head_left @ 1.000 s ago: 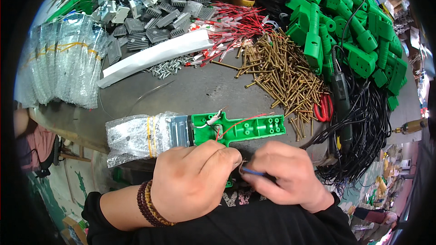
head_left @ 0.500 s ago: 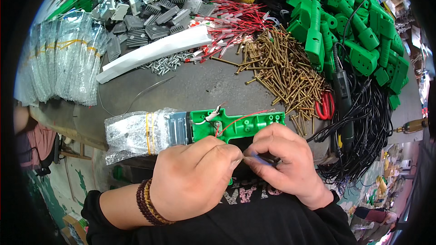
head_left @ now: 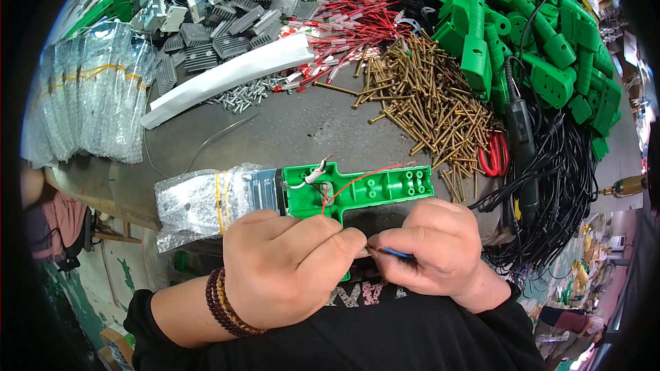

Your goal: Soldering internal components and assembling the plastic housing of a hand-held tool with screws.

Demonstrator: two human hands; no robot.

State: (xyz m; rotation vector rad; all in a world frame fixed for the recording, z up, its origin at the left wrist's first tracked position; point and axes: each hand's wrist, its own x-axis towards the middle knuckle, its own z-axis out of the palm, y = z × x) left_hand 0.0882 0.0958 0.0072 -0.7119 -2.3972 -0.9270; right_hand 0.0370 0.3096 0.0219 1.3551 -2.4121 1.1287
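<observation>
Both of my hands are closed in front of my chest, thumbs and fingertips almost meeting. My right hand [head_left: 436,254] pinches a blue wire [head_left: 397,253]. My left hand [head_left: 289,268] pinches a thin wire end; a red wire [head_left: 324,205] runs down behind its fingers, but whether that is the same one is hidden. Just beyond lies an open green plastic housing half [head_left: 392,191] with red and white wires inside. A metal part in bubble wrap [head_left: 189,207], bound with a yellow rubber band, extends from its left end.
Brass-coloured screws [head_left: 433,110] are heaped right of centre, beside green housings [head_left: 550,82] and black cables [head_left: 557,192]. Ribbed grey heat sinks [head_left: 227,45], red-wired parts [head_left: 344,24], a white strip [head_left: 230,79] and bubble-wrapped bundles [head_left: 96,103] lie across the far and left sides.
My right hand has shifted slightly right and down, and the blue wire in it now shows more clearly. My left hand has moved slightly left. The view has shifted a little.
</observation>
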